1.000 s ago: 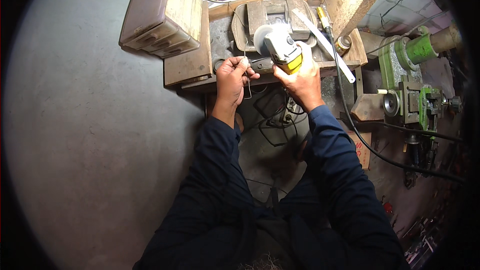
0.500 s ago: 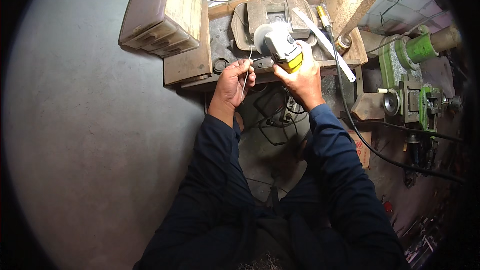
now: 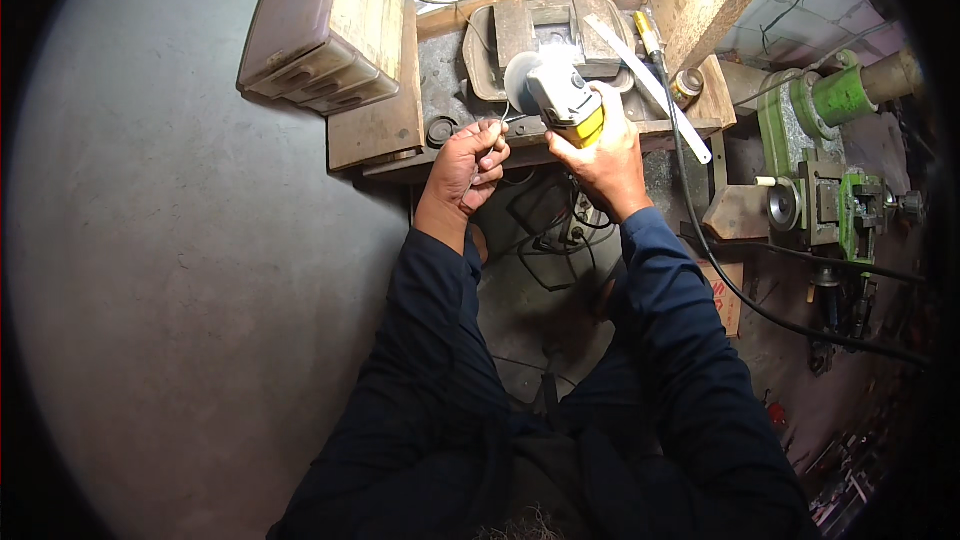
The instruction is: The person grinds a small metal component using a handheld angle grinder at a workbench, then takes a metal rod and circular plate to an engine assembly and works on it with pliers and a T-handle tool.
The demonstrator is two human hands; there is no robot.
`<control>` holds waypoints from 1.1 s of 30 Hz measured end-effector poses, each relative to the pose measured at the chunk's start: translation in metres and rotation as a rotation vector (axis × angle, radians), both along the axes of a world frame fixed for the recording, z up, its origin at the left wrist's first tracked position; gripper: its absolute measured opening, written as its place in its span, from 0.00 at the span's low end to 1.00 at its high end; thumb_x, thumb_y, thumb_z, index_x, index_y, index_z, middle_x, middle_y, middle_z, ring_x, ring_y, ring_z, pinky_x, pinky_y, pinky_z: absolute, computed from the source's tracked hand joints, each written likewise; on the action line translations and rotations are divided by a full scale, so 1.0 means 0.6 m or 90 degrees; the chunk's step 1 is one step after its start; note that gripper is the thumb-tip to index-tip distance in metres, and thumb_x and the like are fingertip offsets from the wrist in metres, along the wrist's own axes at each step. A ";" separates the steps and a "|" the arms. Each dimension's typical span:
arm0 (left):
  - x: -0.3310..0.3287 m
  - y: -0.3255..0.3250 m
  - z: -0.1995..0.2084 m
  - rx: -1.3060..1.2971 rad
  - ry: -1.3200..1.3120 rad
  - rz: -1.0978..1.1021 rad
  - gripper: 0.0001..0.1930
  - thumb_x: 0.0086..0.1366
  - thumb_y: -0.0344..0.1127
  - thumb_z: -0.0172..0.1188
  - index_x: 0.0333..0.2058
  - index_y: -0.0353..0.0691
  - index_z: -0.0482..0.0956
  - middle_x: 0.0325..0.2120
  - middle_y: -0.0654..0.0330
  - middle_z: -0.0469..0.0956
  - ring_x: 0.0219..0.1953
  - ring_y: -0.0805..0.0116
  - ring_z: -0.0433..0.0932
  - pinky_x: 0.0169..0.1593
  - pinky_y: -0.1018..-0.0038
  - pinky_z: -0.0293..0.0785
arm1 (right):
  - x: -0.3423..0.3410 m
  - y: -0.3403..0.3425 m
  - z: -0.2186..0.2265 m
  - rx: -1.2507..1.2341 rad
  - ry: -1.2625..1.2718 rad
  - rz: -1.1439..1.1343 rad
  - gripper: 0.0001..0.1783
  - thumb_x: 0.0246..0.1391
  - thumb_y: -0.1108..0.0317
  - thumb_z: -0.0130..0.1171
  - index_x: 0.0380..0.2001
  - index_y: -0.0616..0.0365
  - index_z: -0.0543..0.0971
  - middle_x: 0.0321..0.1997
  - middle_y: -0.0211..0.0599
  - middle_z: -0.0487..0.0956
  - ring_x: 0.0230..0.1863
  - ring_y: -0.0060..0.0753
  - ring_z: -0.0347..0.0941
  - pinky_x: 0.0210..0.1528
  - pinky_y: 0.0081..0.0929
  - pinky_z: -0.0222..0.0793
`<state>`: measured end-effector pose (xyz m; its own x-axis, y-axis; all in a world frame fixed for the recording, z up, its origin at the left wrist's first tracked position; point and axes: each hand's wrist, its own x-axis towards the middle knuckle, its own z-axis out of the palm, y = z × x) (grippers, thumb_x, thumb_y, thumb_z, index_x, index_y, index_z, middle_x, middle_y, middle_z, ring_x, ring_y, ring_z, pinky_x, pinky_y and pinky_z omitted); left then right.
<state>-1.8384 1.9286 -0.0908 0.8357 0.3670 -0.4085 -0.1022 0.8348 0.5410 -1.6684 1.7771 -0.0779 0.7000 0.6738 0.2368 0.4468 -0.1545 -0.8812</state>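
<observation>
My right hand [image 3: 605, 155] is closed round the body of a yellow and grey angle grinder [image 3: 563, 98] above the workbench. Its pale round disc [image 3: 522, 82] points to the left and looks blurred. Just below and left of the disc, my left hand [image 3: 472, 162] pinches a thin metal wire [image 3: 506, 111] between thumb and fingers. The wire's upper end reaches up close to the disc's lower edge; whether they touch I cannot tell. Most of the wire's lower part is hidden by my fingers.
A metal tray [image 3: 480, 60] with wooden blocks lies behind the grinder. Right of it are a long white strip [image 3: 650, 80], a small jar [image 3: 688, 85] and a black cable [image 3: 725, 270]. A drawer cabinet [image 3: 320, 30] stands left; a green machine [image 3: 800, 130] stands right.
The wire in my left hand has turned, so its lower length no longer hangs visibly below my fingers. The grinder has shifted very slightly to the left.
</observation>
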 end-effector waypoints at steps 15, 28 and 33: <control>0.016 -0.029 0.020 0.294 0.183 0.120 0.02 0.67 0.27 0.60 0.37 0.37 0.77 0.23 0.62 0.75 0.16 0.83 0.67 0.15 0.87 0.58 | -0.004 0.001 -0.008 -0.009 -0.024 -0.002 0.41 0.35 0.57 0.77 0.54 0.57 0.71 0.43 0.54 0.81 0.46 0.57 0.80 0.47 0.43 0.77; 0.019 -0.030 0.016 0.289 0.202 0.162 0.02 0.67 0.26 0.60 0.35 0.34 0.76 0.23 0.62 0.76 0.16 0.82 0.67 0.15 0.86 0.58 | -0.002 0.002 -0.007 -0.039 -0.066 -0.057 0.42 0.35 0.56 0.77 0.55 0.55 0.71 0.44 0.51 0.81 0.46 0.57 0.79 0.46 0.45 0.76; 0.021 -0.032 0.021 0.273 0.206 0.145 0.02 0.67 0.25 0.58 0.37 0.35 0.75 0.24 0.60 0.76 0.16 0.82 0.67 0.13 0.86 0.57 | -0.003 0.000 -0.001 -0.042 -0.057 -0.030 0.38 0.40 0.59 0.75 0.54 0.58 0.70 0.44 0.53 0.82 0.46 0.54 0.81 0.49 0.41 0.76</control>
<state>-1.8256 1.9095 -0.0780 0.5744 0.7115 -0.4047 -0.0265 0.5103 0.8596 -1.6701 1.7772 -0.0786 0.7091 0.6570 0.2559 0.5137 -0.2327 -0.8258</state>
